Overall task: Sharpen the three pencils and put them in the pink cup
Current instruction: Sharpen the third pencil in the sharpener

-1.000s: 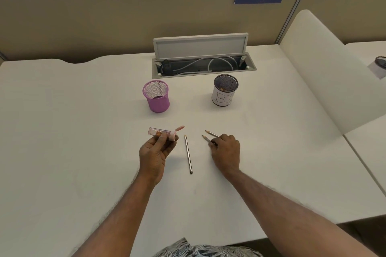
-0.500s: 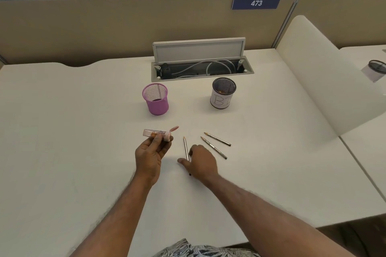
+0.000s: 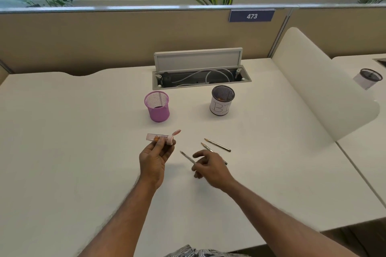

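Observation:
My left hand (image 3: 155,157) holds a clear pink pencil sharpener (image 3: 159,137) with its cap flipped open, a little above the white desk (image 3: 62,142). My right hand (image 3: 211,166) grips one grey pencil (image 3: 188,157), tip pointing up-left toward the sharpener. Two more pencils lie on the desk just right of it: one (image 3: 218,145) fully visible, the other (image 3: 206,147) partly hidden behind my right fingers. The pink mesh cup (image 3: 157,106) stands upright beyond my left hand.
A black mesh cup with a white label (image 3: 221,100) stands right of the pink cup. Behind both is an open cable tray (image 3: 200,78) with its lid up. A white curved divider (image 3: 317,83) bounds the desk on the right; a tan partition runs along the back.
My right hand moved left from the two right-hand pencils to the middle one and picked it up off the desk. The left hand has kept the sharpener in about the same place.

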`<state>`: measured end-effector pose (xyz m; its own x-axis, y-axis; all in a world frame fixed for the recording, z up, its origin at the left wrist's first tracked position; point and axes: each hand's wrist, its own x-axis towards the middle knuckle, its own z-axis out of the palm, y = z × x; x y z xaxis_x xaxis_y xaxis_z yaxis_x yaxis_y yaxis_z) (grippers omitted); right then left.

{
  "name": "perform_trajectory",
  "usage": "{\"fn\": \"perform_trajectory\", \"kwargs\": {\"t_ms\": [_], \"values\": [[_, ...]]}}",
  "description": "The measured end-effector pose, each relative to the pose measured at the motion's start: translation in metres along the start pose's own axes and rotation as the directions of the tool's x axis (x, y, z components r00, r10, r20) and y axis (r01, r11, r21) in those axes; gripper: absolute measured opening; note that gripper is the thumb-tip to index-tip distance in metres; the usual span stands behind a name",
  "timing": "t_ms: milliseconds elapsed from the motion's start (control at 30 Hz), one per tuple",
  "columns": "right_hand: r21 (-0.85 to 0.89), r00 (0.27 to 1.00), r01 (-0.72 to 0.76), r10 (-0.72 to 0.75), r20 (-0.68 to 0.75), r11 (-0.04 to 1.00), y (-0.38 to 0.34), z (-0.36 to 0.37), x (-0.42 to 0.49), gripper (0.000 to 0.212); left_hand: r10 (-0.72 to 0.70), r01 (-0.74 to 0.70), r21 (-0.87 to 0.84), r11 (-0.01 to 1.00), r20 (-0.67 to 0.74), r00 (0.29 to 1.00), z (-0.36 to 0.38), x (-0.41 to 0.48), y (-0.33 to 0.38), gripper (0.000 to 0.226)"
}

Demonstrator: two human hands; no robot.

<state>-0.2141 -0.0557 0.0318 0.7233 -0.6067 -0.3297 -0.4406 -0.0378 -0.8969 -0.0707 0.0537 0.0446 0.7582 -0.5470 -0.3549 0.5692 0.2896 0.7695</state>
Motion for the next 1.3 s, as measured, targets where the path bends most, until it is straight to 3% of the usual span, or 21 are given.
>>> {"fn": "perform_trajectory", "kwargs": {"t_ms": [133,267,667,833,1033,1200,1300], "values": [[-0.024,0.977,0.178,-0.179,-0.111,0.984,-0.02,-0.009,-0.009,0.032,-0.002,0.002,0.011,1.0,0.018,1.0,0.006,-0.002,-0.001,0.02],[-0.195,0.923,0.359,-0.378,-0.07,0.913,-0.039,-0.008,-0.015,0.019,-0.005,0.004,0.003,1.0,0.064,0.998,0.008,-0.004,0.0,0.019],[-0.403,0.895,0.373,-0.439,-0.082,0.836,-0.052,-0.014,-0.018,0.017,-0.004,0.013,-0.052,0.999,0.17,0.985,0.008,-0.01,0.003,0.023],[-0.627,0.848,0.447,-0.525,0.07,0.638,-0.07,-0.025,-0.014,0.019,-0.044,0.063,-0.091,0.994,0.192,0.98,0.012,-0.014,0.001,0.025],[-0.824,0.687,0.539,-0.656,0.312,0.172,-0.092,-0.041,-0.007,0.014,-0.068,0.082,-0.123,0.989,0.114,0.991,0.017,-0.021,-0.003,0.019],[-0.826,0.597,0.557,-0.732,0.328,0.084,-0.092,-0.047,-0.008,0.01,-0.059,0.065,-0.166,0.984,0.043,0.997,0.028,-0.027,-0.003,0.017],[-0.827,0.584,0.559,-0.739,0.336,0.066,-0.087,-0.048,-0.009,0.007,-0.049,0.056,-0.177,0.983,0.045,0.998,0.033,-0.03,-0.004,0.018]]}}
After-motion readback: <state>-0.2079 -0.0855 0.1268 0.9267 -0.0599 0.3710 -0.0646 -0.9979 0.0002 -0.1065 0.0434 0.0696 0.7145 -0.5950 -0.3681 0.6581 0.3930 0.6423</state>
